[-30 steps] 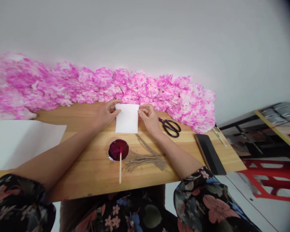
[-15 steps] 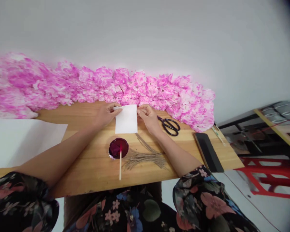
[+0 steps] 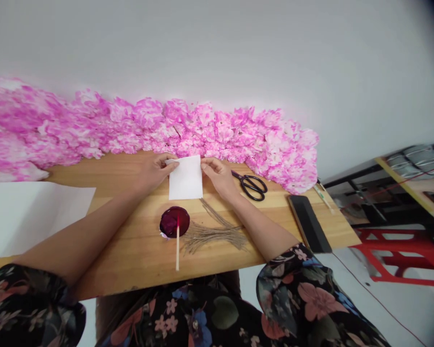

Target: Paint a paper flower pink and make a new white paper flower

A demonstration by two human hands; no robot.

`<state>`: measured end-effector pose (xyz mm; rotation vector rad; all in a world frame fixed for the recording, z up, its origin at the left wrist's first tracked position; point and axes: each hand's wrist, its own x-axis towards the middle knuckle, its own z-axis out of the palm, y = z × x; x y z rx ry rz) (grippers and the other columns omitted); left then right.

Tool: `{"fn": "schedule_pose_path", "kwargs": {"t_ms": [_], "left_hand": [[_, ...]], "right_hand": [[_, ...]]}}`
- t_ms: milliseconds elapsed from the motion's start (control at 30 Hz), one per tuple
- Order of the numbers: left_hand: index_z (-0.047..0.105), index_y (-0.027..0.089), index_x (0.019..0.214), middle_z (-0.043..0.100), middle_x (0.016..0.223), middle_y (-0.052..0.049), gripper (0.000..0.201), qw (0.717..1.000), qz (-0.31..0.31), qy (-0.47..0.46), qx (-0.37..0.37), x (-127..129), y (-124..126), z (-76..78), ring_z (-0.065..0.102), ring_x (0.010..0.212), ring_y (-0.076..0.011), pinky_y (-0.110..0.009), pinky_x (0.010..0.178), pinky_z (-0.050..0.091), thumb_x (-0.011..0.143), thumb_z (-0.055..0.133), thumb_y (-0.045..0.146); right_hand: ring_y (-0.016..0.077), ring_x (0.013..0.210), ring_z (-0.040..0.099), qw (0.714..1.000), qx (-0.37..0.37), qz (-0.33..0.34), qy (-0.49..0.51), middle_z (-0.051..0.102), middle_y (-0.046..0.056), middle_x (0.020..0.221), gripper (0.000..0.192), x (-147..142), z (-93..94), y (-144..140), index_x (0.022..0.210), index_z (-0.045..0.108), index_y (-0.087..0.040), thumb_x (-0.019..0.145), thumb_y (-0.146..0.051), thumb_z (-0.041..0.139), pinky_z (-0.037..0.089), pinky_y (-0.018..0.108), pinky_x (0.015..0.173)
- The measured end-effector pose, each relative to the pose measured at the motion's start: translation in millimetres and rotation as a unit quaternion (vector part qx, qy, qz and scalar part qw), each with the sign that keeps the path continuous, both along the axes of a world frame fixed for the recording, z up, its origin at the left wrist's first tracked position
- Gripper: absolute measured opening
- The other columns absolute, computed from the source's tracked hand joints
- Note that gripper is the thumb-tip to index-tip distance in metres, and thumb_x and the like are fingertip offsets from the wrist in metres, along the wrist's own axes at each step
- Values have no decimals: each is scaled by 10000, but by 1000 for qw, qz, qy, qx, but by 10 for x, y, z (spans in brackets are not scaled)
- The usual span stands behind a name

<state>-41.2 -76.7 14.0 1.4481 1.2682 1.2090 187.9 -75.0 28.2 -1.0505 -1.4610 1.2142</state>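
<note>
One small white paper sheet [image 3: 185, 178] lies flat on the wooden table [image 3: 130, 250], just in front of the long bank of pink paper flowers [image 3: 159, 127] (too many blooms to count). It is plain, roughly square, with its far left corner curled up into a narrow fold. The left hand [image 3: 154, 169] pinches that folded corner between thumb and fingertips; the right hand [image 3: 217, 174] has its fingers closed on the sheet's far right corner. Near them sit one pair of black scissors [image 3: 251, 185], right of the right hand, one round dish of dark red dye [image 3: 174, 221] with one thin stick [image 3: 177, 248] resting across it, one loose bundle of brown twine stems [image 3: 215, 234], one black phone [image 3: 305, 222], and one large white sheet [image 3: 29, 217] far left.
</note>
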Motion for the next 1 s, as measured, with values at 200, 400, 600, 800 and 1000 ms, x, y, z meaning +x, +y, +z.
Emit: {"fn": "schedule_pose_path", "kwargs": {"t_ms": [200,400,600,800,1000], "left_hand": [[714,253,869,663,769,-27,235,1000,2,20,7,10,4,28,603,719,-217,-299,631,445,786,776,464],[701,240,905,681,817,-31,269,1000,-13,2,4,23,11,11,612,726,-200,-290,644,454,767,788,454],[680,242,906,676,820,-33,273,1000,-10,2,-8,35,-7,50,622,766,-216,-295,654,458,778,784,460],[680,239,854,666,780,-28,208,1000,-5,20,3,16,-2,50,621,745,-214,-297,651,461,800,772,419],[662,237,869,631,755,-16,166,1000,2,4,-7,19,37,-2,575,694,-184,-279,622,420,831,756,368]], "right_hand": [[180,832,627,996,33,-31,-75,713,10,857,309,-16,12,-8,835,657,-224,820,-526,719,488,328,812],[159,740,551,997,24,-40,-61,649,-8,758,298,-23,-15,10,778,633,-222,808,-507,715,443,319,745],[166,771,576,998,17,-37,-56,660,-1,781,307,-16,-30,20,786,605,-228,813,-517,707,469,320,760],[173,801,613,998,16,-19,-55,663,1,826,322,-13,-41,22,843,564,-244,826,-535,700,493,327,794],[178,803,632,998,10,50,-39,683,-23,846,389,-18,-114,105,1161,599,-262,830,-413,738,507,331,795]]}}
